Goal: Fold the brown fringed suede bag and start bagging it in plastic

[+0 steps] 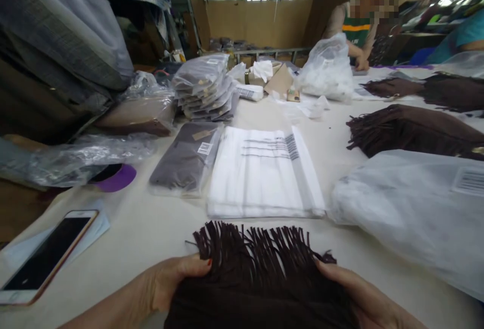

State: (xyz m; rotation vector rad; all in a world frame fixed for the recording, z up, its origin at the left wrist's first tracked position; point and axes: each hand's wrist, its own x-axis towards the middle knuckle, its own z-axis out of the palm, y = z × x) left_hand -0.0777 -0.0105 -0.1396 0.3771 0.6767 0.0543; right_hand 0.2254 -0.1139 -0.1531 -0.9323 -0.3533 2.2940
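Observation:
A dark brown fringed bag (pixel 260 298) is in front of me at the bottom of the view, its fringe pointing away from me. My left hand (pixel 177 276) grips its left side, thumb on top by the fringe. On the right side my right hand (pixel 350 283) holds it the same way. The other fingers of both hands are mostly hidden beneath or beside it. Just beyond the fringe lies a stack of flat white plastic bags (pixel 257 177) with printed lines. To its left rests a grey-brown item in a clear bag (pixel 185 160) with a barcode label.
More packed items (pixel 204 87) are piled behind. A phone (pixel 49 256) and a purple-edged object (pixel 119 177) lie at left. Right of me are a large filled plastic bag (pixel 408 208) and several brown fringed pieces (pixel 412 129). A person in a green vest (pixel 357 39) works across the table.

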